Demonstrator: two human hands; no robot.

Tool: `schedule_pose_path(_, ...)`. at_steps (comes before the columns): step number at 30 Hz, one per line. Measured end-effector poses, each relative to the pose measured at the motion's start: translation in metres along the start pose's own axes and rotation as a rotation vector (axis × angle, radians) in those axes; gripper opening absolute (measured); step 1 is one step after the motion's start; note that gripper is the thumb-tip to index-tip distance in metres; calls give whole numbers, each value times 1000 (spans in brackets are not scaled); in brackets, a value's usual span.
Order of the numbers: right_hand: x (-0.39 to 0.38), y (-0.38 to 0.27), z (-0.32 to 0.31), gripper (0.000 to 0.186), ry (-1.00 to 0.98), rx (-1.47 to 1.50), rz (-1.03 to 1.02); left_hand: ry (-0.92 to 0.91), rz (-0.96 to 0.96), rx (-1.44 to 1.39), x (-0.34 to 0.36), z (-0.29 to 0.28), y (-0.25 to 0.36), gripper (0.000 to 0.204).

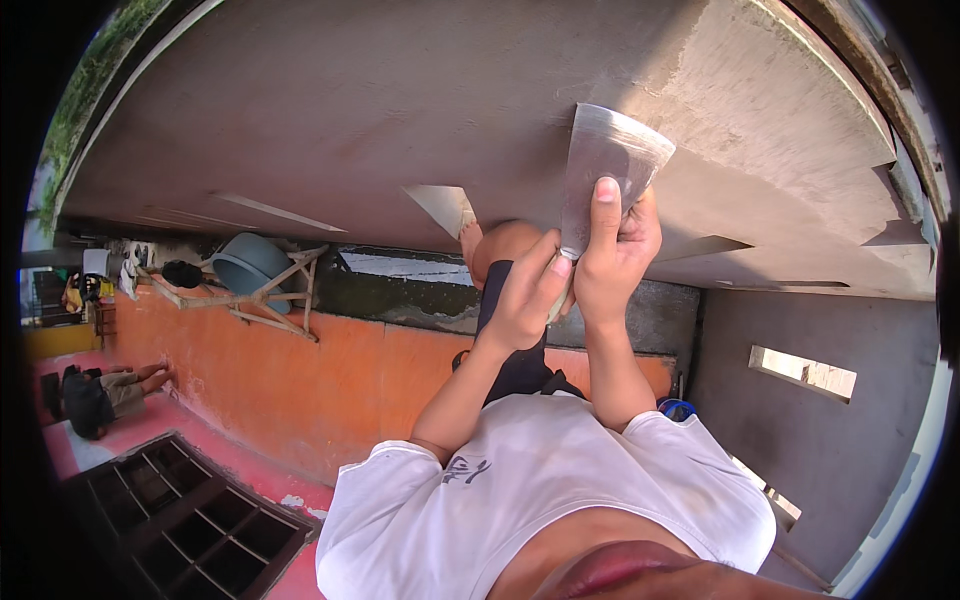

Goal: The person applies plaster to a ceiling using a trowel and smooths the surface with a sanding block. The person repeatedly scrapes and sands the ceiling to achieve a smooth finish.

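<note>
A putty knife with a wide, flared metal blade (608,140) is held up in front of the grey plastered wall, its blade pointing away from me. My left hand (525,300) is closed round its pale handle (558,300), the thumb lying near where the handle meets the blade. My right hand (618,240) pinches the blade's lower part, thumb flat on the face turned to me and fingers behind it. Most of the handle is hidden by my fingers. I cannot tell whether the blade touches the wall.
The grey wall (360,110) spans the upper view, with slanted openings cut through it. A blue-grey tub (250,262) rests by a wooden stand (280,300) on the left. Farther left, a person (100,395) is near a pink wall with a dark-framed window (190,515). Orange floor (360,385) lies below.
</note>
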State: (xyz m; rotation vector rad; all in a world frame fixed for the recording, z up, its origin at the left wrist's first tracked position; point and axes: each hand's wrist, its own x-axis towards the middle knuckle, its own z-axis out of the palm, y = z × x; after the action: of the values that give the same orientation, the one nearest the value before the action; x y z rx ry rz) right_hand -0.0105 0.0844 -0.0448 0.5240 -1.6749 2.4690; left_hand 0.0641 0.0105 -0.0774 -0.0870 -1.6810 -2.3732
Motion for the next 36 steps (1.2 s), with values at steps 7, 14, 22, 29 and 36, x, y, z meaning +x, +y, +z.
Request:
schedule_pose_path(7, -2, 7, 6, 22, -110, -34, 127, 123, 62, -91, -13, 5, -2, 29)
schedule_pose_path(14, -5, -9, 16, 32, -106, -97, 129, 114, 162, 111, -19, 4, -1, 32)
schedule_pose_path(22, 18, -42, 33, 40, -174, -251, 140, 383, 150, 315, -59, -14, 13, 35)
schedule_pose_path(29, -58, 153, -118, 34, -370, -624, 587, 699, 103, 538, -168, -53, -43, 50)
schedule_pose_path(36, -264, 201, -410, 49, 16, -595, 1119, 908, 72, 420, -242, -19, -72, 25)
